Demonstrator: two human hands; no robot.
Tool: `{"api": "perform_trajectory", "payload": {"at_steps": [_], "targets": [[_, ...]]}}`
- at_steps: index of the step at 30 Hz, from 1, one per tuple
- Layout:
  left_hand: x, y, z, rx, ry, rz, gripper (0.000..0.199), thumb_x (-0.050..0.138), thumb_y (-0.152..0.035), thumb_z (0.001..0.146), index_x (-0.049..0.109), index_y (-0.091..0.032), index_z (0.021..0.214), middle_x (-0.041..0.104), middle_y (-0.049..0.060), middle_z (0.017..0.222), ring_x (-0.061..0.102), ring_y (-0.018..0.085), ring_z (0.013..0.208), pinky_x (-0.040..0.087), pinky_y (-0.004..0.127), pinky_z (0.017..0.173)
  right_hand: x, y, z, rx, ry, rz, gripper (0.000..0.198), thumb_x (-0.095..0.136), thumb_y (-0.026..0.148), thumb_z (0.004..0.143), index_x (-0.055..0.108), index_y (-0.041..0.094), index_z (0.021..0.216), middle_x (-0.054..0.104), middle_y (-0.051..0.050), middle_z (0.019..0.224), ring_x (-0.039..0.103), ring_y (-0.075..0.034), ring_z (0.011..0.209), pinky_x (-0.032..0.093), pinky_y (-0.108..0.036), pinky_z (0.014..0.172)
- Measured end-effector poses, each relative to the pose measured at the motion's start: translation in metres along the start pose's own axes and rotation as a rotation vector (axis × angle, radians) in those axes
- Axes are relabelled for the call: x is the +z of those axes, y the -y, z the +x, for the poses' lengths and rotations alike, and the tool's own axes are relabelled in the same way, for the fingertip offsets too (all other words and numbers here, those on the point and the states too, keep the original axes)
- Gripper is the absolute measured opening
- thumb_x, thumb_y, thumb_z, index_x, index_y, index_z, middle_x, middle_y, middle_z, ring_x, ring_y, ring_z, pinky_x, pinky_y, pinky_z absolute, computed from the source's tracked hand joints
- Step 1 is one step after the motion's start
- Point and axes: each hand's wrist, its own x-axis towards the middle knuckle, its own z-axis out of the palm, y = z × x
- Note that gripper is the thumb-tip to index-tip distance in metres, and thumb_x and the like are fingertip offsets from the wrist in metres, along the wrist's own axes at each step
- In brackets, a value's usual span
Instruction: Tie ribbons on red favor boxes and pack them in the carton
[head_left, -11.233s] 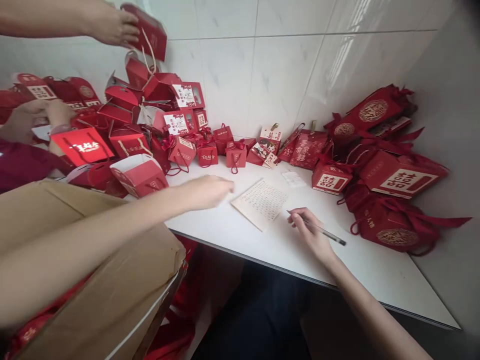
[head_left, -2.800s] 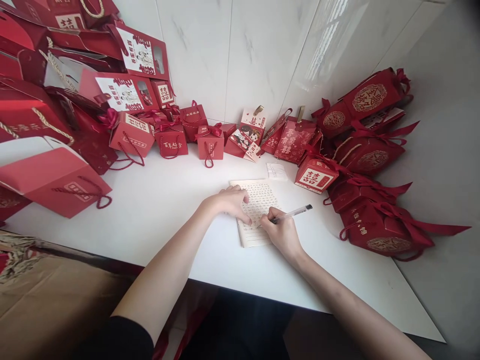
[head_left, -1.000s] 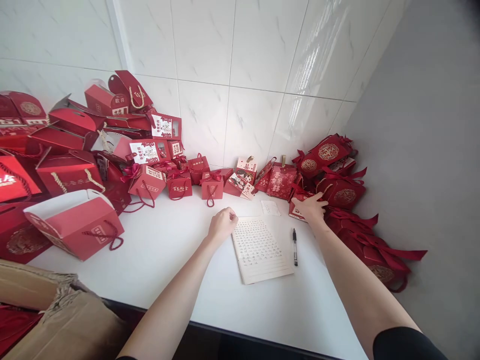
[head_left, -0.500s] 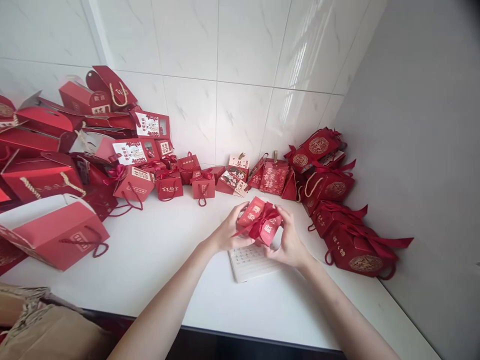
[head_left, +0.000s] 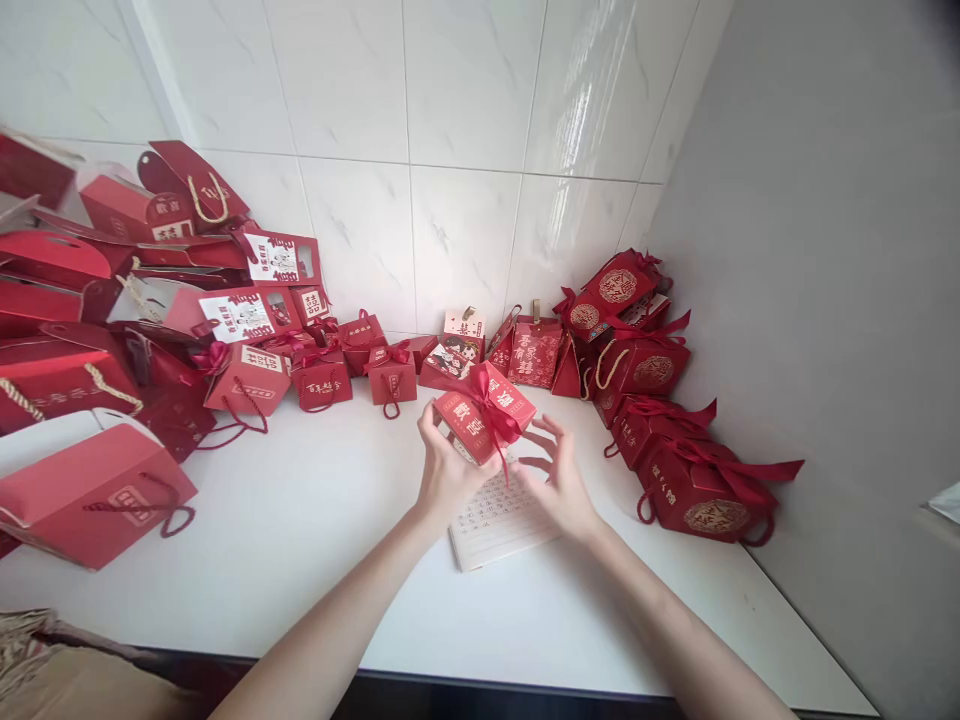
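Note:
A red gift box (head_left: 474, 412) with pale lettering and a dark red ribbon bow hangs above the white table. My left hand (head_left: 448, 468) grips it from the left and below, thumb up along its side. Just to the right of the box, my right hand (head_left: 553, 475) has its fingers spread and curved, with a gap between most of them and the box. Under both hands lies a lined notepad (head_left: 502, 540) with rows of handwriting, partly covered by the box and the hands.
Many red gift boxes (head_left: 97, 490) are heaped on the left, with a row of smaller boxes (head_left: 392, 373) along the tiled wall. More ribboned boxes (head_left: 705, 490) stand on the right beside a grey wall. Brown paper (head_left: 82, 685) sits at the lower left.
My right hand has let go of the box and opened beside it. The box has turned and tilted in my left hand. The view has shifted slightly to the right.

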Motion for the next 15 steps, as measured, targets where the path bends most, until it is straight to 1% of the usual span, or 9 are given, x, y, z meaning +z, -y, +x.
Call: {"api": "perform_trajectory", "payload": {"at_steps": [1, 2, 4, 6, 7, 9, 11, 13, 15], "targets": [[0.004, 0.000, -0.004, 0.014, -0.021, -0.015, 0.099, 0.073, -0.026, 0.060, 0.005, -0.019, 0.132, 0.033, 0.019, 0.130, 0.044, 0.028, 0.119, 0.046, 0.041, 0.092, 0.004, 0.001, -0.001, 0.001, 0.004, 0.032, 0.078, 0.066, 0.047, 0.076, 0.017, 0.023, 0.132, 0.026, -0.017, 0.134, 0.038, -0.028, 0.121, 0.052, -0.043, 0.083], [0.007, 0.000, -0.008, 0.048, 0.001, -0.041, 0.099, 0.073, -0.024, 0.060, 0.005, -0.019, 0.132, 0.033, 0.019, 0.128, 0.044, 0.028, 0.118, 0.046, 0.042, 0.091, 0.006, 0.002, -0.001, -0.003, -0.014, 0.044, 0.085, 0.070, 0.047, 0.072, 0.017, 0.023, 0.133, 0.025, -0.016, 0.135, 0.035, -0.030, 0.123, 0.051, -0.043, 0.084], [0.008, 0.002, -0.013, 0.145, 0.159, -0.108, 0.092, 0.070, -0.021, 0.061, 0.012, -0.020, 0.132, 0.032, 0.018, 0.129, 0.042, 0.028, 0.120, 0.048, 0.041, 0.090, 0.001, 0.002, 0.002, 0.013, -0.091, 0.036, 0.085, 0.073, 0.049, 0.068, 0.024, 0.021, 0.132, 0.030, -0.016, 0.133, 0.035, -0.032, 0.123, 0.051, -0.043, 0.084], [0.005, 0.005, -0.013, 0.199, 0.355, -0.174, 0.078, 0.065, -0.021, 0.066, 0.021, -0.021, 0.130, 0.035, 0.015, 0.128, 0.043, 0.027, 0.119, 0.050, 0.038, 0.087, -0.013, 0.000, 0.007, 0.053, -0.132, 0.036, 0.076, 0.072, 0.049, 0.068, 0.033, 0.020, 0.127, 0.043, -0.015, 0.124, 0.044, -0.032, 0.115, 0.050, -0.043, 0.085], [0.002, 0.006, -0.011, 0.189, 0.420, -0.197, 0.070, 0.063, -0.022, 0.069, 0.026, -0.022, 0.128, 0.040, 0.013, 0.125, 0.045, 0.026, 0.116, 0.051, 0.037, 0.086, -0.022, -0.001, 0.010, 0.068, -0.118, 0.047, 0.073, 0.073, 0.048, 0.068, 0.036, 0.020, 0.124, 0.049, -0.014, 0.118, 0.050, -0.031, 0.109, 0.050, -0.043, 0.085], [-0.003, 0.009, -0.005, 0.089, 0.420, -0.218, 0.062, 0.063, -0.027, 0.071, 0.031, -0.021, 0.124, 0.047, 0.011, 0.118, 0.051, 0.024, 0.109, 0.049, 0.039, 0.086, -0.038, -0.003, 0.013, 0.094, -0.060, 0.096, 0.068, 0.073, 0.049, 0.068, 0.039, 0.020, 0.118, 0.056, -0.011, 0.109, 0.056, -0.028, 0.100, 0.049, -0.043, 0.085], [-0.006, 0.010, 0.001, -0.056, 0.371, -0.262, 0.070, 0.067, -0.035, 0.068, 0.029, -0.021, 0.125, 0.048, 0.011, 0.118, 0.051, 0.025, 0.109, 0.045, 0.043, 0.092, -0.044, -0.003, 0.014, 0.130, 0.008, 0.175, 0.059, 0.069, 0.054, 0.071, 0.043, 0.020, 0.112, 0.058, -0.010, 0.107, 0.058, -0.027, 0.097, 0.049, -0.042, 0.085], [-0.009, 0.009, 0.007, -0.173, 0.406, -0.360, 0.084, 0.070, -0.040, 0.063, 0.024, -0.021, 0.131, 0.044, 0.013, 0.126, 0.046, 0.027, 0.117, 0.040, 0.043, 0.097, -0.042, -0.001, 0.013, 0.183, 0.062, 0.243, 0.056, 0.065, 0.058, 0.072, 0.046, 0.020, 0.109, 0.057, -0.011, 0.110, 0.057, -0.027, 0.099, 0.049, -0.041, 0.085], [-0.011, 0.003, 0.013, -0.260, 0.475, -0.469, 0.090, 0.073, -0.040, 0.060, 0.024, -0.022, 0.133, 0.045, 0.012, 0.130, 0.045, 0.027, 0.119, 0.041, 0.039, 0.096, -0.035, 0.001, 0.011, 0.238, 0.121, 0.266, 0.061, 0.065, 0.059, 0.072, 0.045, 0.020, 0.115, 0.055, -0.012, 0.116, 0.056, -0.027, 0.100, 0.049, -0.040, 0.083]]}}
